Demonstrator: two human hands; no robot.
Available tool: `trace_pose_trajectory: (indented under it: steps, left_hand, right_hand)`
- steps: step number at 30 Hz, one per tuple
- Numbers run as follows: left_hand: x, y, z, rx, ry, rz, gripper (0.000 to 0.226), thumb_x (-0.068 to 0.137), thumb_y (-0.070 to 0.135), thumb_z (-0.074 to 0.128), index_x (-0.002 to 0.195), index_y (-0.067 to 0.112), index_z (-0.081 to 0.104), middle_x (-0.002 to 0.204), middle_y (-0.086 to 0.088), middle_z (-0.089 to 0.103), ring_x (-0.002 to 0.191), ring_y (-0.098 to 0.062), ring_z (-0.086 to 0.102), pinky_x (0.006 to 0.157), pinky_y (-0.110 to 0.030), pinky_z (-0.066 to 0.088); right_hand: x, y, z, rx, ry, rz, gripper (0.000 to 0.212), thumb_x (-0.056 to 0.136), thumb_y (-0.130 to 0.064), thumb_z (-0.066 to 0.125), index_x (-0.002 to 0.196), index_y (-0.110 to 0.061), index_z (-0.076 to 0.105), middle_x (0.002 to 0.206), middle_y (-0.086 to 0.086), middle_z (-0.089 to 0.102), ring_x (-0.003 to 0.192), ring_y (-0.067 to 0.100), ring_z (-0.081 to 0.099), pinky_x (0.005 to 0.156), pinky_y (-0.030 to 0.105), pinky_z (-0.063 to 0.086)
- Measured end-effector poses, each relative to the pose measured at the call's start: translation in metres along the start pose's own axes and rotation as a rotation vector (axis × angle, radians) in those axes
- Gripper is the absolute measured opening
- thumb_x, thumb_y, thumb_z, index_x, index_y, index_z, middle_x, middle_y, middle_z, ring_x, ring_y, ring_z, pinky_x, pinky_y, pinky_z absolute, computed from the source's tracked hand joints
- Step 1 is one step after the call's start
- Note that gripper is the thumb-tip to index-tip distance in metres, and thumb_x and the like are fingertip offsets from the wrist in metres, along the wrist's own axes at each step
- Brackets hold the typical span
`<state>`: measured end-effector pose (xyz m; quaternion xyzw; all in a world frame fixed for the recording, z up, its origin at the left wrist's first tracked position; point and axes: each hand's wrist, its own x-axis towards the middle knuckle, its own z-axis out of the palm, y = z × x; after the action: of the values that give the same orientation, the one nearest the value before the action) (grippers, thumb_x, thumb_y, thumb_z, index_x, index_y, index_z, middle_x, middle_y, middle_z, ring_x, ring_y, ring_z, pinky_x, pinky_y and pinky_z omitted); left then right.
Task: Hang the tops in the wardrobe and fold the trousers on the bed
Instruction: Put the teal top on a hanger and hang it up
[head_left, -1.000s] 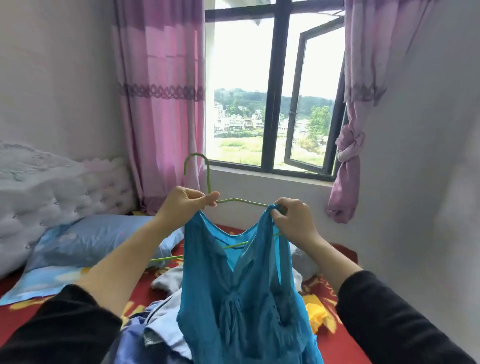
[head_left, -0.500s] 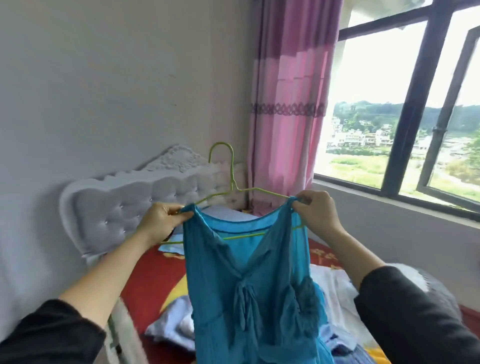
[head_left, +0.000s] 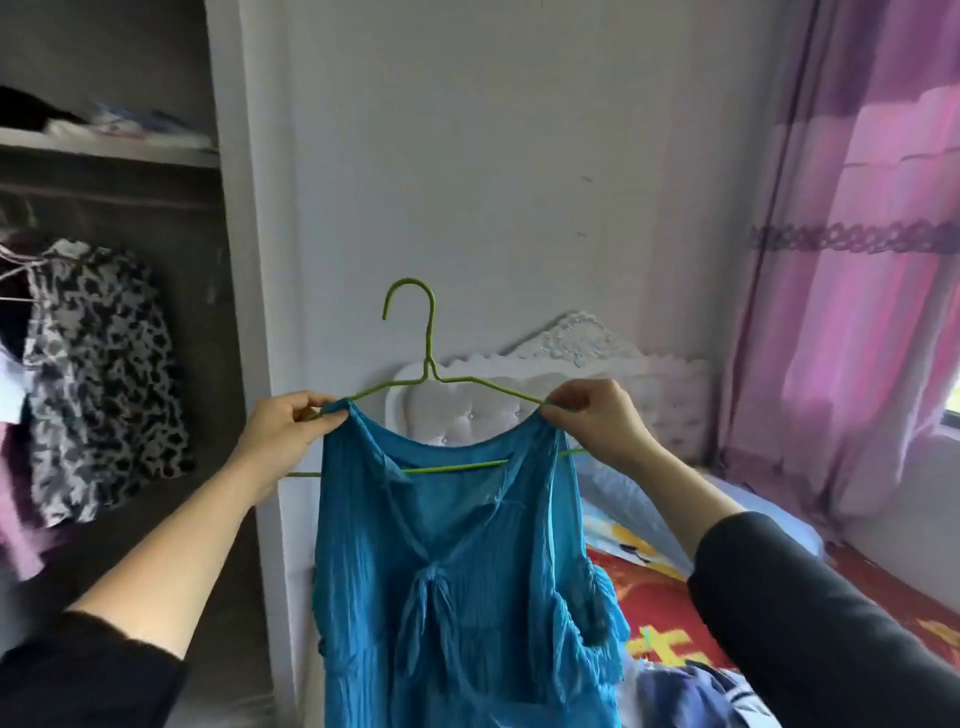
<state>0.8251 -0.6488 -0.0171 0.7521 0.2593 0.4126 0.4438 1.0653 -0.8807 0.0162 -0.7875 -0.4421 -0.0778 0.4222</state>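
With the blue top (head_left: 457, 561) pinched onto the green hanger (head_left: 429, 364) by the left hand (head_left: 283, 434) and right hand (head_left: 597, 421), the hook should be kept upright for the wardrobe (head_left: 130, 322) rail.

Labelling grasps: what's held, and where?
Blue crinkled top on green wire hanger: left hand pinches its left shoulder, right hand its right shoulder.

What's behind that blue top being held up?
Above its neckline the white padded headboard shows, with the grey wall higher up. The blue top covers the headboard's lower part and whatever lies below. The bottom bar of the green hanger shows in the neck opening.
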Motion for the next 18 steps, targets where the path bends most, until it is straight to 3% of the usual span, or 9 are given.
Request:
trace_pose_trajectory:
  steps: [3,7,9,11,14,18]
  left_hand:
    - [0.021,-0.027,-0.05,0.034,0.027,-0.018,0.005,0.085,0.019,0.071,0.088,0.022,0.07,0.087,-0.005,0.063,0.08,-0.012,0.056,0.074,-0.022,0.042]
    - [0.048,-0.06,-0.104,0.062,0.067,-0.046,0.007,0.087,0.018,0.068,0.09,0.011,0.072,0.086,-0.004,0.068,0.077,-0.008,0.059,0.061,-0.01,0.042]
    - [0.061,-0.079,-0.129,0.114,0.084,-0.058,0.006,0.088,0.018,0.067,0.088,0.014,0.072,0.084,-0.001,0.068,0.074,-0.006,0.059,0.057,-0.012,0.041]
    - [0.075,-0.1,-0.152,0.18,0.112,-0.072,0.005,0.088,0.021,0.068,0.084,0.024,0.071,0.081,0.004,0.068,0.074,-0.008,0.06,0.063,-0.021,0.045]
    - [0.102,-0.137,-0.186,0.399,0.252,-0.108,0.012,0.086,0.038,0.066,0.075,0.04,0.065,0.074,0.015,0.066,0.077,-0.012,0.062,0.078,-0.041,0.05]
    - [0.141,-0.171,-0.221,0.698,0.445,-0.156,0.008,0.089,0.038,0.06,0.083,0.039,0.064,0.078,0.009,0.064,0.094,-0.023,0.057,0.086,-0.043,0.043]
  right_hand:
    - [0.032,-0.036,0.065,-0.014,-0.072,-0.055,0.008,0.079,-0.029,0.072,0.077,-0.021,0.07,0.07,-0.004,0.064,0.072,0.016,0.056,0.069,0.033,0.045]
    - [0.065,-0.106,0.153,-0.086,-0.184,-0.163,0.015,0.08,-0.034,0.068,0.082,-0.02,0.065,0.067,-0.012,0.055,0.077,0.018,0.056,0.079,0.034,0.041]
    - [0.08,-0.139,0.192,-0.03,-0.23,-0.18,0.019,0.082,-0.032,0.068,0.071,-0.019,0.059,0.061,-0.009,0.049,0.069,0.018,0.051,0.068,0.031,0.04]
    - [0.095,-0.164,0.226,0.008,-0.282,-0.16,0.039,0.082,-0.031,0.069,0.055,-0.017,0.045,0.054,-0.003,0.04,0.056,0.017,0.041,0.056,0.029,0.033]
    - [0.118,-0.197,0.277,0.03,-0.384,-0.142,0.056,0.082,-0.035,0.07,0.05,-0.014,0.029,0.051,0.0,0.027,0.051,0.016,0.025,0.05,0.03,0.021]
    - [0.15,-0.226,0.339,0.109,-0.416,-0.119,0.06,0.082,-0.035,0.071,0.05,-0.016,0.025,0.051,-0.002,0.023,0.05,0.016,0.022,0.05,0.03,0.019]
